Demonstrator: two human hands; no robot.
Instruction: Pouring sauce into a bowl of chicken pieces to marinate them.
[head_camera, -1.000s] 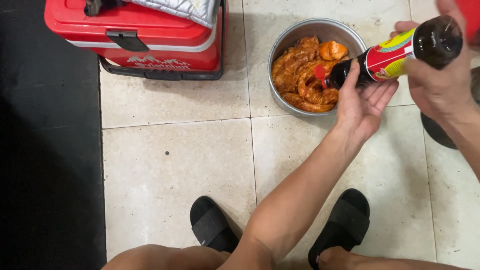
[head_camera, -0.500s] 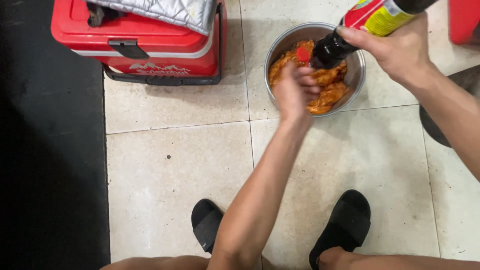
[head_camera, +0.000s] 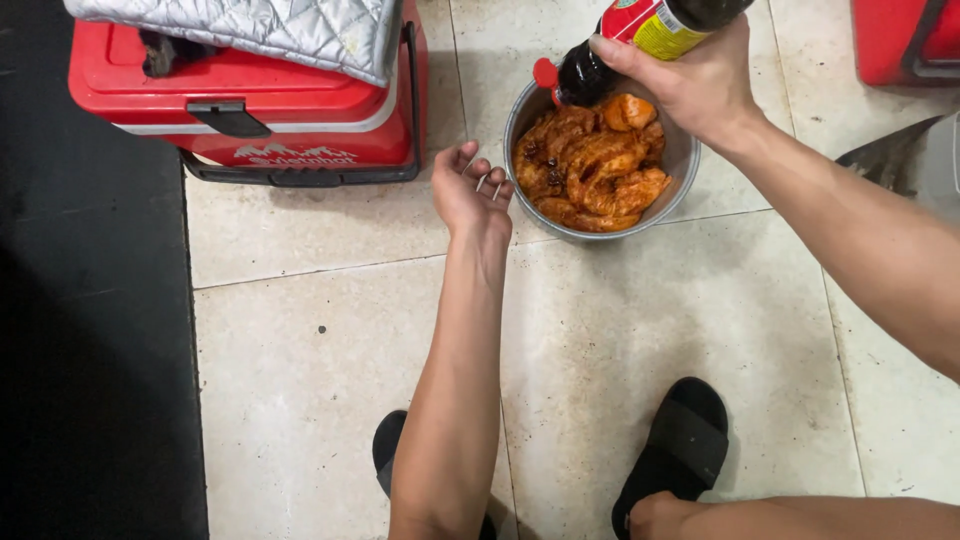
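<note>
Right hand (head_camera: 700, 85) grips a dark bottle (head_camera: 640, 40) with a red-yellow label, tilted over the bowl's (head_camera: 520, 120) 11 o'clock rim. Left hand (head_camera: 468, 190), fingers loosely curled and empty, hovers at the bowl's 9 o'clock, near a red cooler (head_camera: 250, 110)

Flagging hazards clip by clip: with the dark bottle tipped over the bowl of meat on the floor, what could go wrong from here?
1. The right hand alone tilts the sauce bottle over the metal bowl; too much could pour onto the meat.
2. The left hand hovers open beside the bowl, not steadying it, so a knock might shift it.
3. Drips could land on the floor tiles by the black sandals.
</note>
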